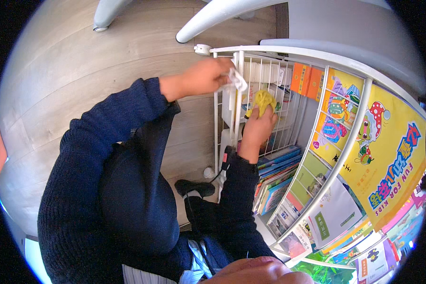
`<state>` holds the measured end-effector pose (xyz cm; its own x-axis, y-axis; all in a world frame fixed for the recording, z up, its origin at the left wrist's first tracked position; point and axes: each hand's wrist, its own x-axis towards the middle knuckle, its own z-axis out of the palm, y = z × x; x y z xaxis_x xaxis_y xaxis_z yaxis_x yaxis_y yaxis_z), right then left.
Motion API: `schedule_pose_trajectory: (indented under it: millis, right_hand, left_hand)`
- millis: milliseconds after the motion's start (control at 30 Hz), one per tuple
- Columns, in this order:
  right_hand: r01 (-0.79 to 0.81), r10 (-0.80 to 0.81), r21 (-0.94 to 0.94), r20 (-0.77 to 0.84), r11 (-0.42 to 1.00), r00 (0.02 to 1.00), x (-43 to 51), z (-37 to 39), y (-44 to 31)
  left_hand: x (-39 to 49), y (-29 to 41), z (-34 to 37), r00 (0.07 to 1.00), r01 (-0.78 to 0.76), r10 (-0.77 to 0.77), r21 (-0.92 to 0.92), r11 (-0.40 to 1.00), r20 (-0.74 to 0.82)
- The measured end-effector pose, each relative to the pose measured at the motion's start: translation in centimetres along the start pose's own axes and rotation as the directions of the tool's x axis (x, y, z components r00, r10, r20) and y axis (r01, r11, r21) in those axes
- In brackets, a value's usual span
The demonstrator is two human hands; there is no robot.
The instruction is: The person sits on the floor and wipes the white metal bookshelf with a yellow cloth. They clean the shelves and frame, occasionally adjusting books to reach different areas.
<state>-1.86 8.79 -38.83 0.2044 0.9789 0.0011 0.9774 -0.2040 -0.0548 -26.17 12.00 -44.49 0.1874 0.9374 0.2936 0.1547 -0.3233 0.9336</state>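
My left hand (214,75) pinches a crumpled white cloth or tissue (238,81) beside the white upright post at the end of a metal wire rack (239,106). Lower and to the right, my right hand (258,126) holds a bunched yellow cloth (263,103) against the thin vertical wires of the rack's end panel. The fingertips of both hands are partly hidden by the cloths. Behind the wires stand a row of white cards or thin booklets (261,72) and orange books (305,80).
Picture books (280,170) stack low in the rack. A yellow children's book (394,142) and other booklets face outward on its right side. White furniture legs (220,17) stand on the wood-look floor (56,71). Below the rack's end is a black shoe (195,188). Blurred skin fills the bottom edge.
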Motion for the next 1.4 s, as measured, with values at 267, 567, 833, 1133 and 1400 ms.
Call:
schedule_pose_trajectory:
  millis: [267,567,833,1133,1400]
  right_hand:
    - [0.161,-0.167,-0.056,-0.141,0.985,0.976,6.7,2.2,-7.2]
    - [0.181,-0.198,-0.113,-0.161,0.977,0.967,6.5,2.6,-7.1]
    - [0.169,-0.193,-0.139,-0.177,0.976,0.965,6.5,3.0,-7.0]
    - [0.176,-0.205,-0.143,-0.221,0.974,0.954,6.3,2.9,-7.4]
    - [0.299,-0.298,0.002,-0.077,0.954,0.952,7.3,0.9,-6.5]
  left_hand:
    - [3.2,0.4,-1.6,0.891,0.182,-0.253,-0.212,0.96,-0.377]
    - [3.0,-7.5,4.7,0.868,0.277,-0.167,0.177,0.944,-0.467]
    - [3.9,-7.3,5.3,0.849,0.44,-0.317,0.232,0.868,-0.424]
    - [2.6,-7.4,5.4,0.902,0.361,-0.264,0.261,0.895,-0.341]
    - [3.4,-10.4,4.8,0.885,0.461,-0.437,0.43,0.777,-0.16]
